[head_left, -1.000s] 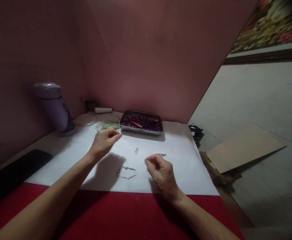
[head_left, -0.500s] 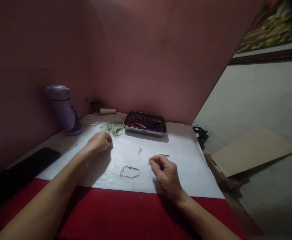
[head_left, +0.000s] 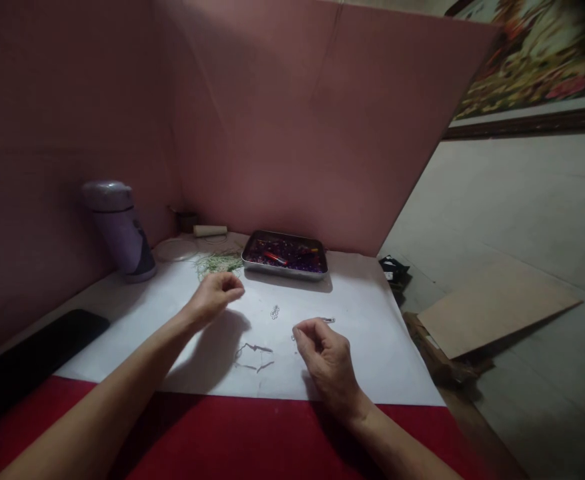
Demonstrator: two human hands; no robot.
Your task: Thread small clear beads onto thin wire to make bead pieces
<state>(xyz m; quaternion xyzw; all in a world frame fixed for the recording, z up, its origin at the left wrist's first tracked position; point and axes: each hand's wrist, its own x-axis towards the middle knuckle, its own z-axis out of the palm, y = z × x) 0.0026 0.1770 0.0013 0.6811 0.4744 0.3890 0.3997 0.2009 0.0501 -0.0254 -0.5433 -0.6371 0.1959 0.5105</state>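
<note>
My left hand (head_left: 217, 297) is raised over the white sheet, thumb and forefinger pinched together. Whatever is between these fingertips is too fine to make out. My right hand (head_left: 328, 359) also pinches, and a tiny shiny piece (head_left: 293, 337) shows at its fingertips. Between the hands lies a small cluster of clear, shiny rings or beads (head_left: 275, 312). Closer to me, thin dark crooked strips (head_left: 255, 348) form a rough outline on the sheet. A small slim object (head_left: 329, 320) lies just behind my right hand, partly hidden by it.
A metal tray (head_left: 287, 272) of purple beads, with a red tool inside, stands at the back. Beside it are green threads (head_left: 215, 265) and a pale roll (head_left: 210, 231). A purple flask (head_left: 121, 230) and a black object (head_left: 47, 347) are on the left.
My left hand dropped toward the sheet on the left, then rose again to the right. My right hand kept its pinch in nearly the same place. The view shifted slightly.
</note>
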